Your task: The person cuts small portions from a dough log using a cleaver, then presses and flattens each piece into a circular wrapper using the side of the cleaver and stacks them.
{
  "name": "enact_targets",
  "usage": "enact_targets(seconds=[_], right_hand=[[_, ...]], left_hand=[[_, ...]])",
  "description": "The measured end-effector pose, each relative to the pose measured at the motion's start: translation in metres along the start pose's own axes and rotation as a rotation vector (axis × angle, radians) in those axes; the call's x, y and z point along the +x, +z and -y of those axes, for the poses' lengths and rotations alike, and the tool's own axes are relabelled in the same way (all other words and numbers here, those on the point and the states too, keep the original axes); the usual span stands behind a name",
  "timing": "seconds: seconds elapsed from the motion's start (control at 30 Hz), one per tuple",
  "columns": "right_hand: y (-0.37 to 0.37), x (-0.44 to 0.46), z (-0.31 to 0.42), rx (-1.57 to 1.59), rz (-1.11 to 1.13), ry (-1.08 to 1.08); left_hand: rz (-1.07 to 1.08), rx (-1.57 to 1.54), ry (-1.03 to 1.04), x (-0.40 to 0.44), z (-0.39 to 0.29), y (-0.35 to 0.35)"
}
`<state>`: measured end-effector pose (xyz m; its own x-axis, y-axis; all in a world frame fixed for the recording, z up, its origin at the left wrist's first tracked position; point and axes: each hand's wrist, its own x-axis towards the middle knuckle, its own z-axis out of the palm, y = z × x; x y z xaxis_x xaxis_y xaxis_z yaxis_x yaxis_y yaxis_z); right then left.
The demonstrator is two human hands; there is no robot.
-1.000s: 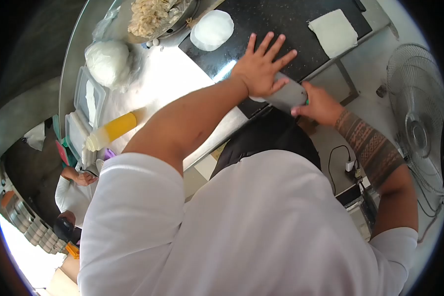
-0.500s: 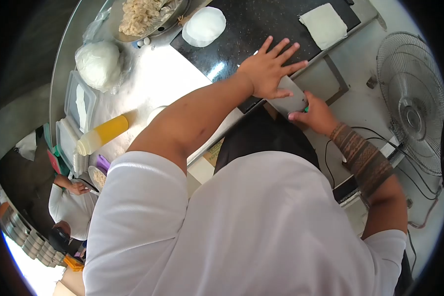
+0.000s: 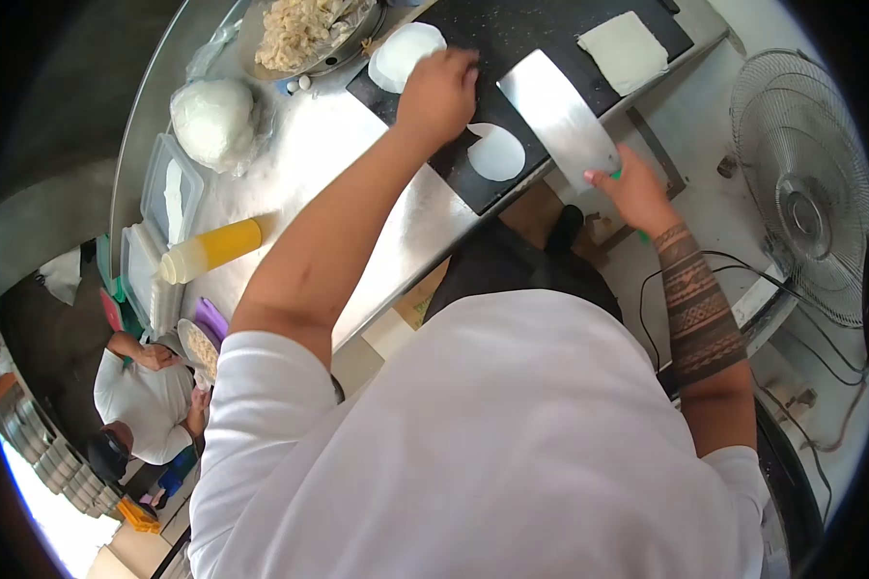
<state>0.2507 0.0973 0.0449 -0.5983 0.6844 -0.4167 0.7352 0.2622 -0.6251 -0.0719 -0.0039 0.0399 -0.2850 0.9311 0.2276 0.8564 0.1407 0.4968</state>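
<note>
My right hand (image 3: 637, 193) grips a cleaver (image 3: 560, 106) by its green handle. The broad blade is raised over the front edge of the black board (image 3: 541, 24), its flat side showing. Left of the blade, a thin white dough round (image 3: 499, 156) with a notch in its upper left lies on the board. My left hand (image 3: 438, 101) is at the right edge of a pile of white dough rounds (image 3: 401, 60). Its fingers are curled and slightly blurred, and anything inside them is hidden.
A folded white cloth (image 3: 626, 50) lies at the board's right. On the metal table stand a bowl of pale filling (image 3: 304, 34), a bagged white mass (image 3: 212, 124), a yellow bottle (image 3: 217, 249) and plastic containers (image 3: 172, 198). A fan (image 3: 801, 198) stands right; a co-worker (image 3: 150, 396) is at left.
My left hand has left the blade and moved left to the pile of dough rounds. My right hand has lifted the cleaver off the board's front edge, and the notched dough round now shows.
</note>
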Motion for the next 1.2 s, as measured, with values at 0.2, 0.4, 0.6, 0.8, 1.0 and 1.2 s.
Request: enact_targets(seconds=[0.2, 0.4, 0.6, 0.8, 1.0, 1.2], right_hand=[[0.018, -0.046, -0.023, 0.159, 0.073, -0.012], [0.023, -0.072, -0.012, 0.177, 0.018, 0.101], [0.059, -0.076, -0.044, 0.18, -0.136, -0.047], [0.055, -0.085, -0.05, 0.19, -0.082, 0.052], [0.071, -0.088, -0.058, 0.192, -0.122, 0.037], [0.056, -0.087, -0.046, 0.302, -0.058, 0.103]], left_hand=[[0.008, 0.25, 0.114, -0.088, -0.017, 0.025], [0.018, 0.291, -0.024, -0.094, -0.036, 0.039], [0.162, 0.271, -0.226, -0.065, -0.038, 0.019], [0.262, -0.145, -0.58, -0.057, -0.031, 0.011], [0.207, -0.138, -0.611, -0.064, -0.012, 0.025], [0.223, -0.14, -0.603, -0.066, -0.017, -0.001]])
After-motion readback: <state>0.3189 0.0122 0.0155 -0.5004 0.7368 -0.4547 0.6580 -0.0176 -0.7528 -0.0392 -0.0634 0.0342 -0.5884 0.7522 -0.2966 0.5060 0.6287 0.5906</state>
